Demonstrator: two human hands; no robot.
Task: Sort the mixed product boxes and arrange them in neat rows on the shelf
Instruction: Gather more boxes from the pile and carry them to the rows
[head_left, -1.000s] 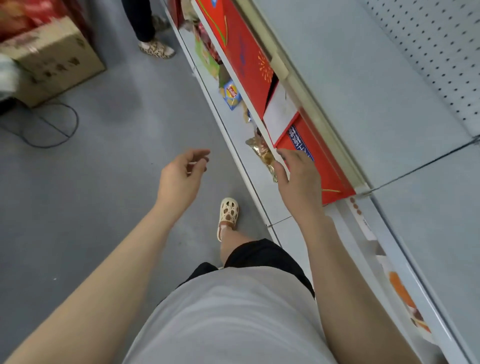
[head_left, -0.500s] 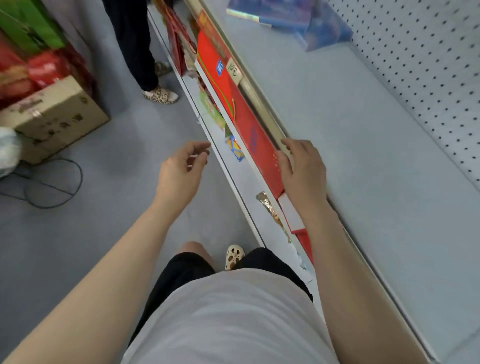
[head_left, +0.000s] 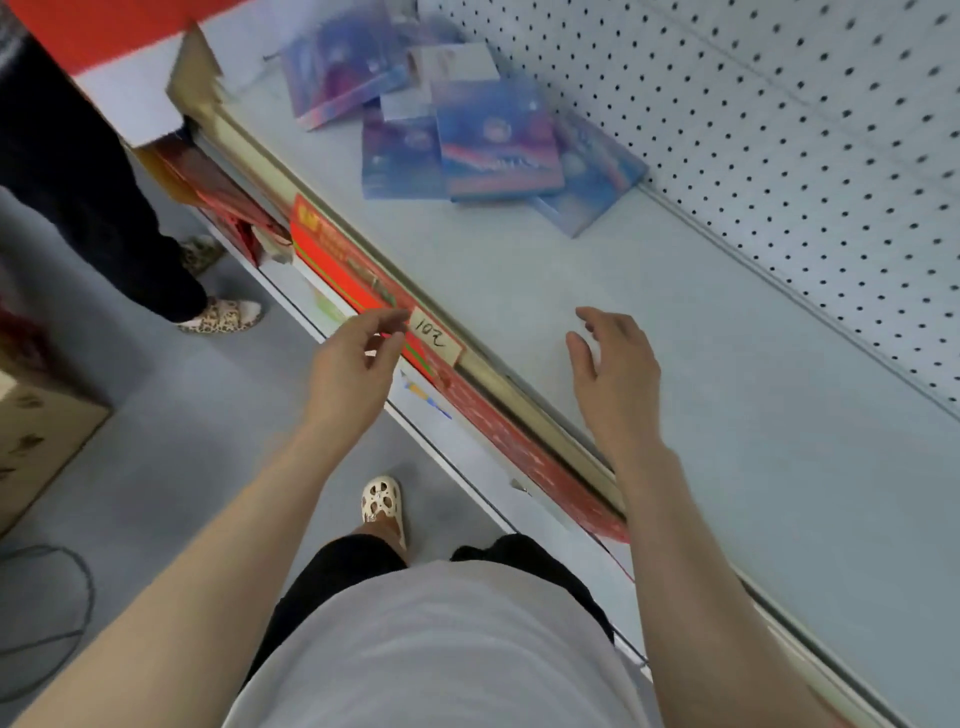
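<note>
Several flat blue and purple product boxes (head_left: 498, 140) lie in a loose, overlapping heap at the far end of the pale top shelf (head_left: 727, 415), close to the pegboard back. My right hand (head_left: 613, 379) hovers over the bare shelf just past its front rail, fingers relaxed and holding nothing. My left hand (head_left: 353, 369) hangs in front of the shelf edge beside a handwritten price tag (head_left: 435, 338), fingers loosely curled, empty. Red boxes (head_left: 467, 410) stand on the shelf below, under the rail.
Another person's legs and leopard-print slippers (head_left: 221, 314) stand on the grey floor at the left. A cardboard carton (head_left: 36, 436) and a dark cable (head_left: 52, 623) lie on the floor. The pegboard (head_left: 779, 130) backs the shelf. A red and white box (head_left: 119, 62) sits at the top left.
My view has swung up to the top shelf. My right hand left the red boxes on the lower shelf and rose over the top shelf. The left hand moved toward the shelf edge.
</note>
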